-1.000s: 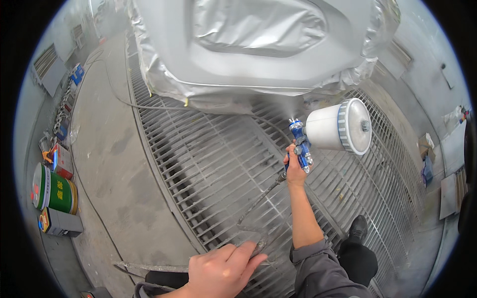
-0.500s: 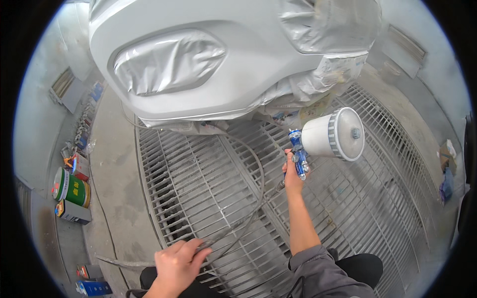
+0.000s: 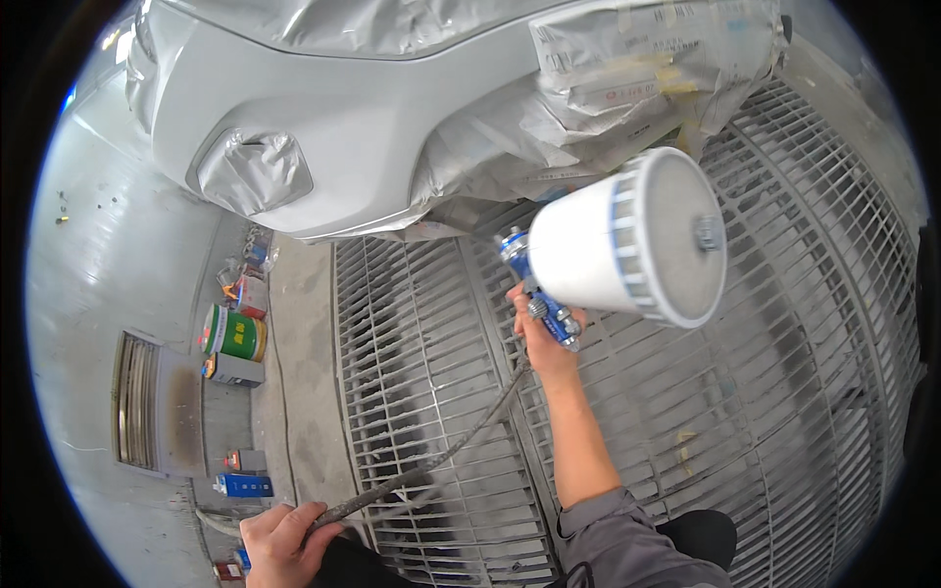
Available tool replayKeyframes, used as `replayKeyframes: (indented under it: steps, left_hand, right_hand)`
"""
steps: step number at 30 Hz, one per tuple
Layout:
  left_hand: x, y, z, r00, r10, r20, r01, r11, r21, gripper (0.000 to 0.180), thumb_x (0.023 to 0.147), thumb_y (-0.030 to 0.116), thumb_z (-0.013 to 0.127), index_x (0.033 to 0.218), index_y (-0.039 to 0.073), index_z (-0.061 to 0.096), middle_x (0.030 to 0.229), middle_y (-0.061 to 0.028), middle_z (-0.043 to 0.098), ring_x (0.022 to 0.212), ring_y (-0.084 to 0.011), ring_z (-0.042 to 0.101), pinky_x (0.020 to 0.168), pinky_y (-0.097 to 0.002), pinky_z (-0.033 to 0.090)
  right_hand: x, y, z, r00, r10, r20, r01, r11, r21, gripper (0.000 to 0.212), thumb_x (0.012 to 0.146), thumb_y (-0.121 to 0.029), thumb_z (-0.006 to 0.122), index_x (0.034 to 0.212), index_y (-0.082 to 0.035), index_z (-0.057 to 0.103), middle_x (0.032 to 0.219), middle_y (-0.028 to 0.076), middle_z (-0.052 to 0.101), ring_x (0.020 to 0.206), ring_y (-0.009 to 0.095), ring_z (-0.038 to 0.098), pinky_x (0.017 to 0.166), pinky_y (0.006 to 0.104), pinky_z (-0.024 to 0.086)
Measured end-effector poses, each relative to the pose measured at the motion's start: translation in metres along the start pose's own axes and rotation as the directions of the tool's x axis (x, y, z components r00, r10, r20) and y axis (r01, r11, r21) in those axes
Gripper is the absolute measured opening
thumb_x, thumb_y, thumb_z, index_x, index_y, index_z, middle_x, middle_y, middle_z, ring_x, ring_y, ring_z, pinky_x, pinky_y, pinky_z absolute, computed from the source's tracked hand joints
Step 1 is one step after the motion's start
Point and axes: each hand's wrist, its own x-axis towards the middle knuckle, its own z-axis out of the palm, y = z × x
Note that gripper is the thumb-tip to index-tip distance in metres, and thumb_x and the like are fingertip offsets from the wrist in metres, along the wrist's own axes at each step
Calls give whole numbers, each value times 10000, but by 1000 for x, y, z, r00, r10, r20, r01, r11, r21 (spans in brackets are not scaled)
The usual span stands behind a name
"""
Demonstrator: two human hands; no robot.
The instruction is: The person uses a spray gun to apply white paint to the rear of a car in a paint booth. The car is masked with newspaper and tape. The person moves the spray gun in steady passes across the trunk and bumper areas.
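Note:
My right hand (image 3: 549, 343) is closed round the handle of a blue spray gun (image 3: 549, 304). A large white paint cup (image 3: 598, 245) sits on the gun, tilted with its lid to the right. From the gun's base a grey air hose (image 3: 441, 456) runs down to the lower left, where my left hand (image 3: 286, 544) grips it. Beyond the gun's nozzle stands a silver-grey car bumper (image 3: 363, 127), a gap between them. Crumpled silver masking (image 3: 257, 174) fills the bumper's opening, and masking film (image 3: 627, 88) wraps its right side.
Metal floor grating (image 3: 431, 392) lies underfoot. Along the left wall stand a green can (image 3: 235, 333), a grey tin (image 3: 235, 369) and a blue tin (image 3: 243, 485). A louvred vent (image 3: 137, 402) is set in that wall. A thin line (image 3: 279, 382) runs along the concrete strip.
The view has shifted toward the left wall. The spray gun and its cup have come up closer and larger. The hose is pulled straighter between my hands, its loop gone from view.

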Motion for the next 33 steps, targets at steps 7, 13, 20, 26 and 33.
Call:
replayKeyframes:
  steps: [7, 13, 20, 26, 33]
  left_hand:
    - [8, 9, 12, 996, -63, 63, 69, 992, -107, 200, 870, 111, 819, 1055, 37, 796, 983, -175, 786, 884, -332, 765, 794, -412, 607]
    - [-1, -46, 43, 996, -9, 89, 21, 991, -136, 220, 748, 135, 902, 920, 54, 792, 773, -118, 713, 663, -263, 694, 611, -365, 541]
    - [-13, -102, 79, 995, -62, -79, 58, 997, -51, 262, 671, 105, 933, 870, 39, 777, 648, -74, 600, 547, -210, 579, 522, -331, 445]
    - [-7, -94, 84, 990, -41, -133, 37, 999, -32, 257, 674, 99, 928, 874, 38, 778, 661, -72, 612, 553, -209, 589, 532, -333, 458]
    - [-10, -91, 85, 991, -111, -81, 107, 993, -43, 227, 685, 73, 881, 865, 5, 761, 678, -110, 641, 595, -228, 625, 572, -341, 484]
  right_hand:
    - [-24, 17, -14, 981, -25, 195, 55, 987, -153, 282, 862, -113, 859, 1103, 4, 769, 902, 100, 795, 792, 161, 740, 720, 318, 568]
    - [-21, 17, -16, 964, 249, 97, -248, 968, -26, 247, 900, -162, 855, 1028, 26, 759, 711, 31, 725, 624, 85, 665, 576, 258, 516]
    - [-9, -21, 14, 945, 315, 91, -326, 882, 340, 181, 1024, -187, 724, 1118, -32, 732, 867, 33, 730, 629, 78, 602, 553, 252, 462]
    - [-24, -2, 13, 896, 432, 107, -445, 869, 217, 277, 959, -273, 804, 999, -2, 761, 638, -20, 641, 537, 51, 564, 495, 267, 430]
    - [-30, 6, 13, 857, 501, 122, -516, 832, 206, 264, 959, -270, 801, 970, -8, 766, 616, -28, 618, 523, 54, 561, 495, 269, 433]
